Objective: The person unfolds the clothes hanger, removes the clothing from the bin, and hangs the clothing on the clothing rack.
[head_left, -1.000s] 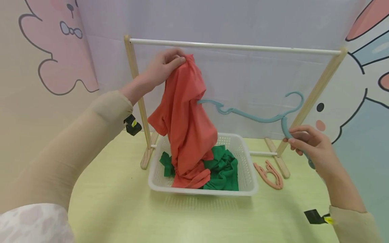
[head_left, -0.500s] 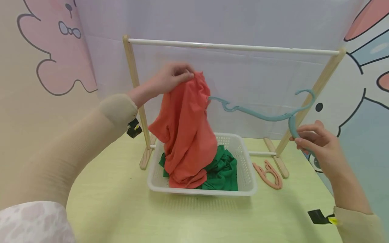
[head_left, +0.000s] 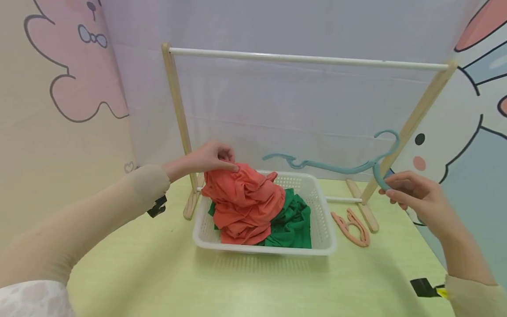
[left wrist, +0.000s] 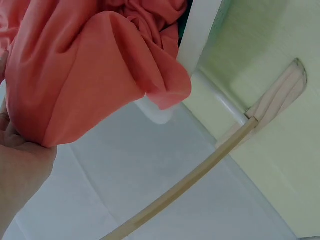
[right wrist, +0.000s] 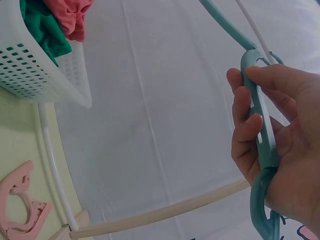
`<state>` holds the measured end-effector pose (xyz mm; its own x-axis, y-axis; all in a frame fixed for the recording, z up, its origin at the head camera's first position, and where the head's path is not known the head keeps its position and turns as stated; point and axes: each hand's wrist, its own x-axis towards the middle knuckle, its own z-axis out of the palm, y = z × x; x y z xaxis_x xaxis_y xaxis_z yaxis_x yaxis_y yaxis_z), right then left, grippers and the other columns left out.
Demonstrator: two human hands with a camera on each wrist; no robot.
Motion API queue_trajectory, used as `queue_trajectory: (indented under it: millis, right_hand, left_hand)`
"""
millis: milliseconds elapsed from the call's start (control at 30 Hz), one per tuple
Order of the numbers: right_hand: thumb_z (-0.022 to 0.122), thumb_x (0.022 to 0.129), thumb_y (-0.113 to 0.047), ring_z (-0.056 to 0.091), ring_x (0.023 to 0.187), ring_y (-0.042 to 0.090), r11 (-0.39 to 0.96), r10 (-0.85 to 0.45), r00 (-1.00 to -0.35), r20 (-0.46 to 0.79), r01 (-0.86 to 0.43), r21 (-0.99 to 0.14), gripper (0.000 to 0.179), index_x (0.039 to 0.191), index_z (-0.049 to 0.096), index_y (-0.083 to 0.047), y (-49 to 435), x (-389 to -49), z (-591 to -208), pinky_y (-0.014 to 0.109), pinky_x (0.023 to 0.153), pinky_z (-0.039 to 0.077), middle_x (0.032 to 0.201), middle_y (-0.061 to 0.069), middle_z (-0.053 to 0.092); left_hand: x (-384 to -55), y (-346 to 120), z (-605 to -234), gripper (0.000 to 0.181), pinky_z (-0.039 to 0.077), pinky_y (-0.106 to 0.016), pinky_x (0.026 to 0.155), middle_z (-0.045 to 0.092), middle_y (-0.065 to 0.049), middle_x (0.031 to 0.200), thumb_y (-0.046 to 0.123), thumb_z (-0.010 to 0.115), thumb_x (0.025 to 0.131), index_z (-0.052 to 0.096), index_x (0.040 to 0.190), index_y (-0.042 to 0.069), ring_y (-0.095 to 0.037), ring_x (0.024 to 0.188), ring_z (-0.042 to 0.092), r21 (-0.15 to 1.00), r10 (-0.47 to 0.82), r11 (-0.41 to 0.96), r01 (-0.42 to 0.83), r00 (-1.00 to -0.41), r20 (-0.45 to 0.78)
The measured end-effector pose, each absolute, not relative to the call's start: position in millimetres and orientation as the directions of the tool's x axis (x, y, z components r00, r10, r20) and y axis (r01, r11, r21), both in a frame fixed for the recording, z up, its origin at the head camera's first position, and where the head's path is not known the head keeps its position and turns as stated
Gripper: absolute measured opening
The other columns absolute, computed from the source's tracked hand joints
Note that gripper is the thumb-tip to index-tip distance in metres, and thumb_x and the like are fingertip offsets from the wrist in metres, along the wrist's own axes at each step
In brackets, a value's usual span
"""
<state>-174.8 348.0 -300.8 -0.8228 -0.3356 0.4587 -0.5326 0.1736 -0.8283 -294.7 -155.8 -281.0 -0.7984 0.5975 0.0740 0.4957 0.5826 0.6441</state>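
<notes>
My left hand point(head_left: 215, 157) pinches a coral-red garment point(head_left: 249, 202) by its upper edge. Most of that cloth lies bunched in the white basket point(head_left: 325, 237), over a green garment point(head_left: 293, 220). The left wrist view shows the red fabric point(left wrist: 100, 75) draped from my fingers at the left edge. At the right, my right hand point(head_left: 416, 191) grips one arm of a light blue hanger point(head_left: 336, 168). Its hook points up and the other arm reaches left toward the basket. In the right wrist view my fingers curl round the blue arm point(right wrist: 260, 115).
A wooden rack with a white rail point(head_left: 309, 58) stands behind the basket. A folded orange hanger point(head_left: 356, 231) lies on the yellow-green table point(head_left: 253, 286) right of the basket, by the rack's foot point(head_left: 366, 211). Cartoon-printed panels stand at both sides.
My left hand has come down with the red garment, which now lies heaped in the basket instead of hanging above it. The blue hanger has come off the garment and dropped slightly.
</notes>
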Motion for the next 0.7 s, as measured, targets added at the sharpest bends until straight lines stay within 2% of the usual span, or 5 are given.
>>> queue_trajectory:
  millis: [133, 300, 533, 700]
  right_hand:
    - [0.050, 0.091, 0.019, 0.056, 0.065, 0.009, 0.204, -0.336, -0.840, 0.427, -0.507, -0.838, 0.031, 0.113, 0.062, 0.000, 346.5, -176.4, -301.4, 0.030, 0.051, 0.036, 0.092, -0.005, 0.075]
    - [0.051, 0.091, 0.018, 0.057, 0.067, 0.008, 0.248, -0.361, -0.840, 0.405, -0.505, -0.827, 0.032, 0.112, 0.063, -0.003, 340.6, -181.8, -305.5, 0.031, 0.052, 0.036, 0.090, -0.009, 0.073]
    - [0.051, 0.091, 0.018, 0.061, 0.072, 0.007, 0.193, -0.408, -0.824, 0.393, -0.499, -0.845, 0.034, 0.116, 0.064, -0.002, 331.8, -187.2, -315.1, 0.029, 0.054, 0.039, 0.093, -0.008, 0.071]
    - [0.051, 0.092, 0.017, 0.066, 0.079, 0.006, 0.150, -0.448, -0.807, 0.385, -0.492, -0.857, 0.035, 0.118, 0.063, -0.003, 319.7, -192.7, -319.1, 0.026, 0.056, 0.044, 0.099, -0.007, 0.073]
  left_hand:
    - [-288.7, -158.0, -283.2, 0.008, 0.046, -0.027, 0.065, 0.065, 0.001, 0.077, 0.017, 0.073, 0.090, 0.068, 0.086, 0.013, -0.013, 0.070, 0.055, 0.614, 0.653, 0.575, 0.541, -0.755, 0.055]
    - [-286.5, -159.0, -279.5, 0.006, 0.049, -0.029, 0.073, 0.072, -0.001, 0.091, 0.016, 0.067, 0.095, 0.072, 0.094, 0.015, -0.014, 0.078, 0.059, 0.614, 0.677, 0.517, 0.597, -0.724, 0.134]
    - [-280.5, -160.9, -265.6, 0.012, 0.045, -0.028, 0.066, 0.073, -0.003, 0.096, 0.019, 0.067, 0.095, 0.076, 0.102, 0.017, -0.015, 0.072, 0.054, 0.606, 0.594, 0.522, 0.600, -0.766, 0.246]
    - [-277.6, -160.1, -260.0, 0.013, 0.052, -0.028, 0.078, 0.074, -0.003, 0.103, 0.019, 0.066, 0.096, 0.077, 0.103, 0.017, -0.012, 0.086, 0.063, 0.627, 0.551, 0.508, 0.590, -0.783, 0.289]
